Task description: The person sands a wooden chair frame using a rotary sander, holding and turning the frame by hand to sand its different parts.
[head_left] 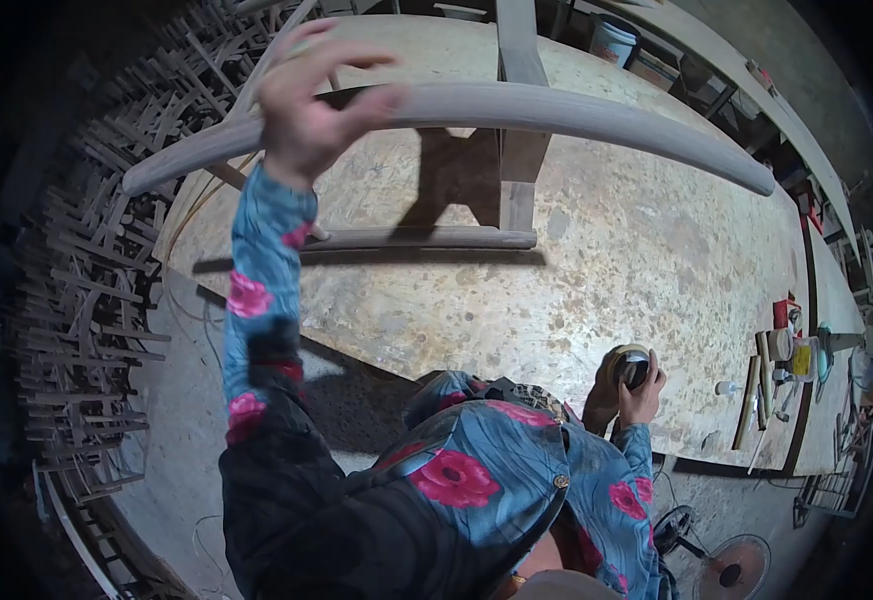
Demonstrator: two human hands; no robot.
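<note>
My left hand [321, 100] is raised at the upper left, fingers apart and slightly blurred, over the left part of a long curved wooden rail [576, 108]. Whether it touches the rail cannot be told. The rail belongs to a wooden frame with a flat upright [522, 165] and a lower bar [436, 238] near the tabletop. At the near edge of the spotted worktable [596, 270], my right hand [641, 395] is wrapped round a round, dark-topped object [633, 368] with a pale rim.
Stacks of wooden parts [106, 270] fill the left side. Sticks [748, 400], a small white bottle [726, 388], a yellow-labelled container [803, 360] and a red box [785, 313] lie at the right. A fan [731, 572] stands below the table; a bucket [612, 42] is behind.
</note>
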